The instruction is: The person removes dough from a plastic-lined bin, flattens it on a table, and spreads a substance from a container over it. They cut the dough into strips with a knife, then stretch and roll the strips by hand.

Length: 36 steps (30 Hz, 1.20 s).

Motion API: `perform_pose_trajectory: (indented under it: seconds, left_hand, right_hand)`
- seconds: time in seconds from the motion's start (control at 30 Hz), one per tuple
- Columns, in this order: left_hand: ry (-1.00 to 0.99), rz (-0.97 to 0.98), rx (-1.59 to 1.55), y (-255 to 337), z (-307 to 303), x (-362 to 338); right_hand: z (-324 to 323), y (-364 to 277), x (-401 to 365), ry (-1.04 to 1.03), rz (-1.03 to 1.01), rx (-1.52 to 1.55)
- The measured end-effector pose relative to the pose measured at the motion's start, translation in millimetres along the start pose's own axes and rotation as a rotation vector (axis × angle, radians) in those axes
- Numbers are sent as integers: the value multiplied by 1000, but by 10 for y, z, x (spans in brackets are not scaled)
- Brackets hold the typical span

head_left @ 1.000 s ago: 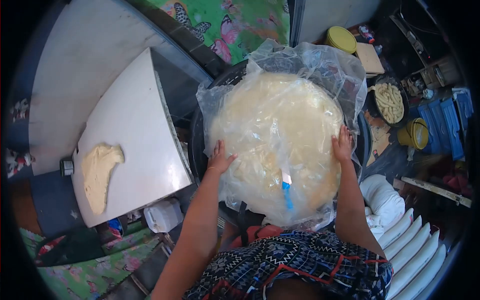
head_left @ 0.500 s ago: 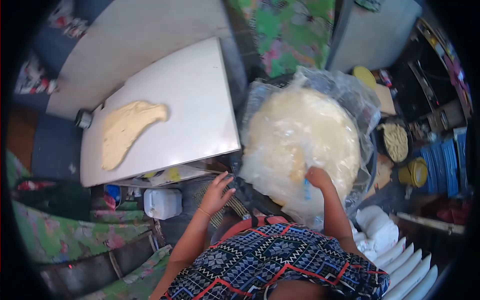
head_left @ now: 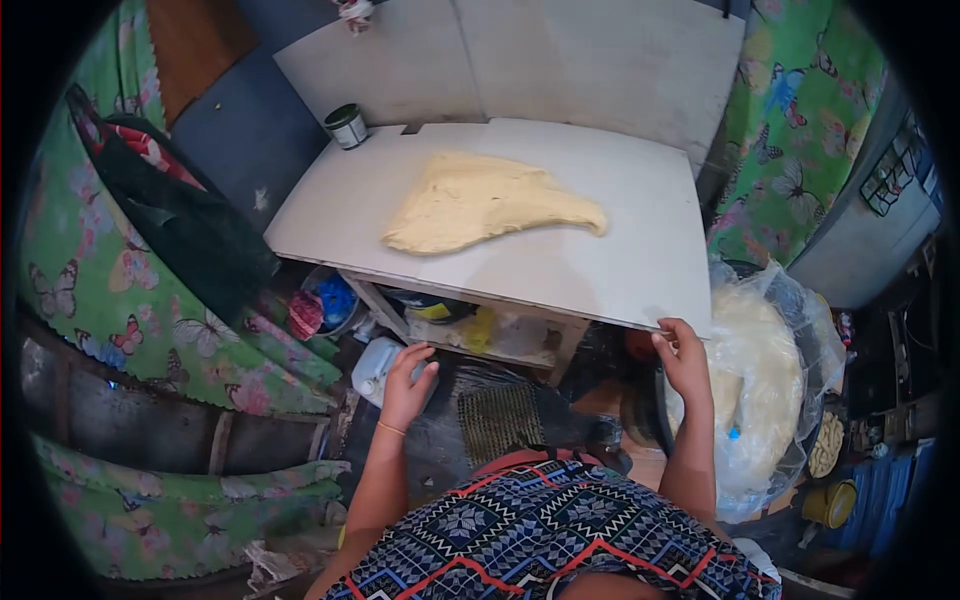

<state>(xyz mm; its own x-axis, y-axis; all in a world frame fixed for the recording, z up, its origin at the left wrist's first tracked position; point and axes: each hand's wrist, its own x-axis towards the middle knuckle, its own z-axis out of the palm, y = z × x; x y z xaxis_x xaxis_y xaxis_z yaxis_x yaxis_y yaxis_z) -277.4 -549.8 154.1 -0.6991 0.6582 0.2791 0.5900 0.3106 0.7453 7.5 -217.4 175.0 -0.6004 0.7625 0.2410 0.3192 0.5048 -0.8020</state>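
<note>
Presently, the right hand [head_left: 686, 362] is held with fingers loosely open, tips at the table [head_left: 620, 260] edge, nothing gripped. The left hand [head_left: 406, 385] is spread empty beside the jug [head_left: 372, 365]. Bagged dough [head_left: 770, 370] lies just right; flat dough [head_left: 480, 200] is on the table.

Dough [head_left: 487, 203] on the table [head_left: 640, 250], tin [head_left: 346, 125] at its far-left corner, bagged dough [head_left: 765, 375] right.

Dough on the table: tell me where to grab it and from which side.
Grip the dough at its broad left end, scooping under it from the near edge of the table. It lies flat, wide at the left and tapering to a thin tip at the right. That tip would probably stretch or tear, while the broad end holds most of the mass.
</note>
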Motion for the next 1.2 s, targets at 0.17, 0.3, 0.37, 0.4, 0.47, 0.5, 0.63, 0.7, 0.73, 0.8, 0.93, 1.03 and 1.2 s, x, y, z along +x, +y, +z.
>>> perform_pose_trajectory:
  seconds: [0.17,0.3,0.37,0.4,0.47,0.5,0.63,0.7,0.73,0.8,0.93,1.03,1.2]
  left_hand:
    - [158,-152,-146,-560,-639,-88]
    - [310,-208,-155,-1004,-890,63]
    - [354,-265,-208,-1109,-917,267]
    - [358,-267,-209,-1093,-914,432]
    - [328,-145,-97,-992,-891,864]
    - [299,-127,-108,-945,-858,1110]
    - [194,-108,-75,-933,-566,2197]
    - [177,-106,-29,-976,-379,2720]
    - [153,-124,18,-1029,-283,2910]
    - [124,-122,57,-1152,-95,3231]
    - [-49,-288,210,-1257,92,3491]
    - [-197,-641,86,-1104,-27,3810]
    - [-498,-744,-350,-1100,-28,3991]
  right_hand:
    - [600,-376,2,-359,105,85]
    - [768,-469,193,-399,150,106]
    - [804,-609,412,-383,107,63]
    - [850,-654,532,-365,71,27]
    - [1025,-821,819,-347,-22,9]
    - [1129,-973,978,-338,-142,8]
    - [1906,-1427,1696,-248,-431,-11]
    - [2464,-1547,2145,-156,-525,-85]
    - [2788,-1558,2321,-95,-552,-145]
    - [3552,-1393,2567,-281,-515,-427]
    - [3717,-1622,2744,-362,-467,-539]
    - [3700,-1589,2818,-331,-511,-495]
    - [3655,-1542,2817,-280,-501,-394]
